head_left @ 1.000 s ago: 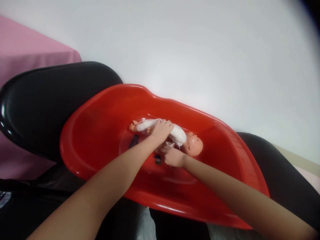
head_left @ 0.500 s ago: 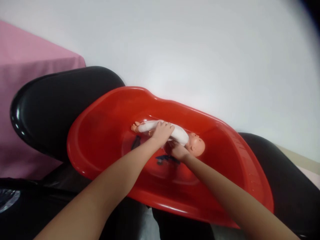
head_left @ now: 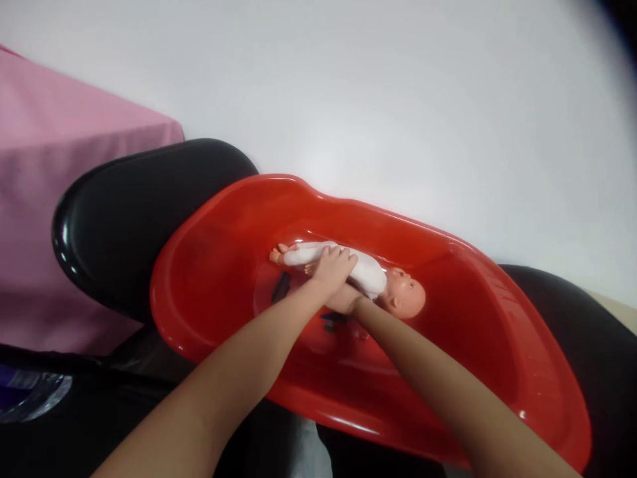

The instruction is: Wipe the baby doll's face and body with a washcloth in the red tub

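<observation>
A baby doll [head_left: 371, 273] with a white body lies on its side in a red tub [head_left: 209, 299], its head to the right and its feet to the left. My left hand [head_left: 336, 269] is closed over the doll's middle, fingers curled across the white body. Just below it, my right hand [head_left: 344, 299] is tucked against the doll's near side; its fingers are hidden under my left hand and the doll. Small dark shapes [head_left: 332, 322] show in the tub near my right hand, too blurred to name.
Black rounded chair-like surfaces [head_left: 129, 219] flank the tub at the left and right. A pink cloth [head_left: 74, 119] drapes the far left. Behind the tub stands a white wall [head_left: 378, 99]. A clear plastic object [head_left: 37, 395] lies at lower left.
The view has shifted, so the tub and doll appear further right. My right hand has slid left along the doll, from near its shoulder to beneath my left hand. My left hand stays on the body.
</observation>
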Demonstrator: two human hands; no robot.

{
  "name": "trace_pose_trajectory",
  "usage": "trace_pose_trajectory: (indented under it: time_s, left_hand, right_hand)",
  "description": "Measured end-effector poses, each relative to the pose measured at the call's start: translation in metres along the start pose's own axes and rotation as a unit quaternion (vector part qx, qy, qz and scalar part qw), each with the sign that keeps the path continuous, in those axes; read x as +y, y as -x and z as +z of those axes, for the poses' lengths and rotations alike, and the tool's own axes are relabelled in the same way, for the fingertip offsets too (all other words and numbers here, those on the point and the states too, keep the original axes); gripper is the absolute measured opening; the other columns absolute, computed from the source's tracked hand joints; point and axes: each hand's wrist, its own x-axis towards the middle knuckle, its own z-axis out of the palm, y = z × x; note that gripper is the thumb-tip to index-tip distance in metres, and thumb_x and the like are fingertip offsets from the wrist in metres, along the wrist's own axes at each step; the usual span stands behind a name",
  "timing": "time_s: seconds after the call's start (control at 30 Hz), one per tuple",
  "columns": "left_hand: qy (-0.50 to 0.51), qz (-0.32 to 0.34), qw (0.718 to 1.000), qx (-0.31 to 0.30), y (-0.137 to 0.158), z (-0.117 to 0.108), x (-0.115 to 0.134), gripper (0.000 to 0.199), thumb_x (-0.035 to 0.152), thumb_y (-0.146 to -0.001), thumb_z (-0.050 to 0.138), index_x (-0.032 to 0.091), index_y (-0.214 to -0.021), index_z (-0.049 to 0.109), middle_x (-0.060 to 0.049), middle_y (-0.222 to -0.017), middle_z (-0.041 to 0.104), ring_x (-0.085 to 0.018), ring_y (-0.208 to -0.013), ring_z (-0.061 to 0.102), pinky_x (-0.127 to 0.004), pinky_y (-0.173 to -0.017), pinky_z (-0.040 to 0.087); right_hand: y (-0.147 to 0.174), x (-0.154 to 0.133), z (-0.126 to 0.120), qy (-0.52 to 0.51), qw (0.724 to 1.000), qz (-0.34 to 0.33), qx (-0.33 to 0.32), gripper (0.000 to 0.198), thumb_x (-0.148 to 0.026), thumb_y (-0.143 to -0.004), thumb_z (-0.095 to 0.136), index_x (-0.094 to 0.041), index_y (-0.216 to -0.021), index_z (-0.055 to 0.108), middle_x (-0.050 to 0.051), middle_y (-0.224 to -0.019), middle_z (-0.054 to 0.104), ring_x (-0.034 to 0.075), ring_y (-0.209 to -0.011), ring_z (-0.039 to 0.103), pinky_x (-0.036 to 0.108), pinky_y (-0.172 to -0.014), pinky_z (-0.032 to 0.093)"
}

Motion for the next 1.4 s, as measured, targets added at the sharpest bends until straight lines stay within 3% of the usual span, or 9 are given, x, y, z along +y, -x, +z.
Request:
trace_pose_trajectory:
  time_s: [0.13,0.3,0.37,0.47,0.6,0.67,0.87,1.17,1.4]
  left_hand:
    - [0.000,0.003,1.000,0.011,0.000,0.003,-0.001,0.018,0.015,-0.095,0.044,0.018,-0.104,0.059,-0.007,-0.102,0.064,-0.027,-0.097,0.055,-0.045,-0.085,0.039]
    - [0.014,0.000,1.000,0.005,0.002,-0.002,0.000,0.018,0.014,-0.093,0.047,0.017,-0.106,0.059,-0.008,-0.106,0.064,-0.028,-0.100,0.054,-0.044,-0.086,0.039]
    - [0.021,-0.002,1.000,0.004,0.003,-0.002,0.000,0.019,0.013,-0.092,0.048,0.017,-0.107,0.059,-0.008,-0.107,0.064,-0.028,-0.101,0.054,-0.043,-0.087,0.038]
    - [0.026,-0.008,1.000,-0.001,0.004,-0.001,-0.003,0.022,0.010,-0.092,0.046,0.017,-0.107,0.060,-0.008,-0.108,0.064,-0.027,-0.102,0.054,-0.043,-0.087,0.038]
    - [0.031,-0.002,0.999,-0.010,0.005,0.001,-0.006,0.022,0.010,-0.089,0.049,0.017,-0.107,0.060,-0.009,-0.108,0.063,-0.027,-0.102,0.054,-0.043,-0.087,0.038]
    - [0.028,0.003,1.000,-0.013,0.005,0.001,-0.007,0.021,0.012,-0.089,0.050,0.016,-0.107,0.059,-0.009,-0.108,0.063,-0.027,-0.102,0.054,-0.043,-0.087,0.037]
    - [0.027,0.004,1.000,-0.007,0.004,0.002,-0.007,0.021,0.014,-0.093,0.045,0.016,-0.108,0.059,-0.010,-0.109,0.063,-0.028,-0.104,0.053,-0.044,-0.088,0.037]
    - [0.039,-0.003,0.999,-0.029,0.007,-0.006,-0.006,0.022,0.013,-0.091,0.048,0.015,-0.109,0.060,-0.011,-0.110,0.063,-0.028,-0.104,0.054,-0.043,-0.088,0.038]
    - [0.024,0.021,0.999,-0.043,0.008,-0.004,-0.005,0.021,0.014,-0.089,0.052,0.015,-0.108,0.060,-0.011,-0.110,0.063,-0.029,-0.102,0.056,-0.044,-0.087,0.041]
  right_hand:
    - [0.008,0.018,0.008,0.066,0.994,0.017,0.080,0.041,-0.010,-0.097,0.031,-0.002,-0.118,0.066,0.022,-0.126,0.063,0.027,-0.122,0.052,0.042,-0.108,0.031]
    - [0.046,0.035,0.029,0.280,0.958,-0.027,-0.052,0.028,-0.008,-0.087,0.050,-0.004,-0.097,0.076,0.022,-0.100,0.072,0.032,-0.109,0.060,0.048,-0.105,0.034]
    - [0.062,0.032,0.030,0.305,0.949,-0.048,-0.057,0.026,-0.009,-0.086,0.052,-0.008,-0.092,0.077,0.019,-0.091,0.073,0.031,-0.101,0.063,0.051,-0.102,0.034]
    - [0.078,0.020,0.022,0.312,0.939,-0.145,-0.006,0.026,-0.012,-0.090,0.051,-0.011,-0.088,0.077,0.014,-0.086,0.073,0.028,-0.095,0.062,0.050,-0.100,0.035]
    - [0.073,0.010,0.008,0.303,0.909,-0.273,0.090,0.031,-0.014,-0.096,0.043,-0.010,-0.096,0.074,0.012,-0.100,0.071,0.024,-0.103,0.056,0.042,-0.097,0.038]
    - [0.064,0.014,0.004,0.313,0.908,-0.261,0.101,0.029,-0.016,-0.096,0.045,-0.008,-0.100,0.073,0.013,-0.107,0.070,0.025,-0.110,0.053,0.043,-0.102,0.036]
    - [0.064,0.033,0.016,0.343,0.932,-0.104,0.055,0.019,-0.012,-0.086,0.058,-0.011,-0.090,0.076,0.012,-0.096,0.072,0.027,-0.110,0.053,0.044,-0.105,0.033]
    - [0.112,0.043,0.041,0.304,0.942,-0.140,0.014,0.023,-0.016,-0.092,0.054,-0.012,-0.087,0.076,0.010,-0.089,0.074,0.026,-0.104,0.056,0.043,-0.098,0.037]
    - [0.123,0.062,0.041,0.301,0.945,-0.110,0.059,0.023,-0.013,-0.092,0.053,-0.013,-0.084,0.074,0.009,-0.097,0.072,0.023,-0.103,0.057,0.042,-0.100,0.038]
